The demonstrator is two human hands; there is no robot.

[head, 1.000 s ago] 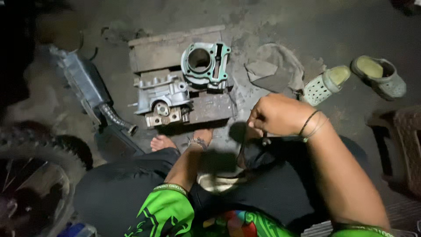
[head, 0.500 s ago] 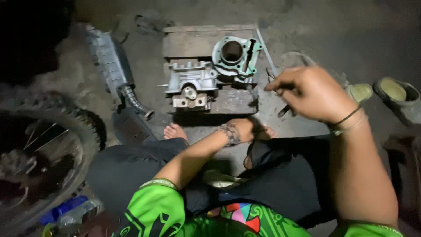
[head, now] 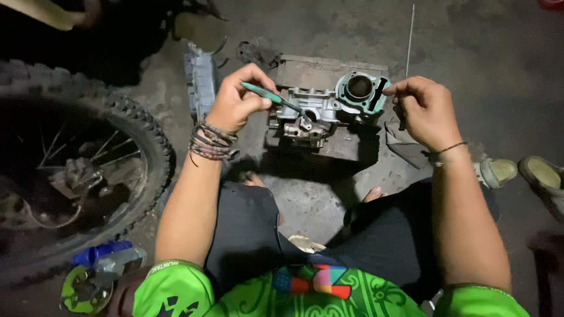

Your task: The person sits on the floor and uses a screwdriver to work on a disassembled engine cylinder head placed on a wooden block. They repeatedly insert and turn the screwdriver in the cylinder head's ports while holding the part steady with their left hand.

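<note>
My left hand [head: 235, 103] grips a green-handled tool [head: 267, 97] whose metal tip points down at a grey engine cylinder head [head: 302, 114]. The head rests on a wooden block [head: 329, 73] on the concrete floor. Next to it sits a teal cylinder barrel [head: 361, 91] with a round bore. My right hand [head: 423, 108] hovers just right of the barrel, fingers pinched on a small dark part that I cannot make out. Beaded bracelets wrap my left wrist, a thin band my right.
A knobby motorcycle wheel [head: 76, 170] fills the left side. A grey exhaust part [head: 200, 79] lies beyond my left hand. A thin metal rod [head: 409, 35] lies at the back right. Sandals [head: 523, 173] sit at the right. A blue and green item [head: 97, 270] lies lower left.
My left hand has risen from near my foot and now holds the green-handled tool over the cylinder head. My right hand has shifted in beside the barrel. The view has swung to the left.
</note>
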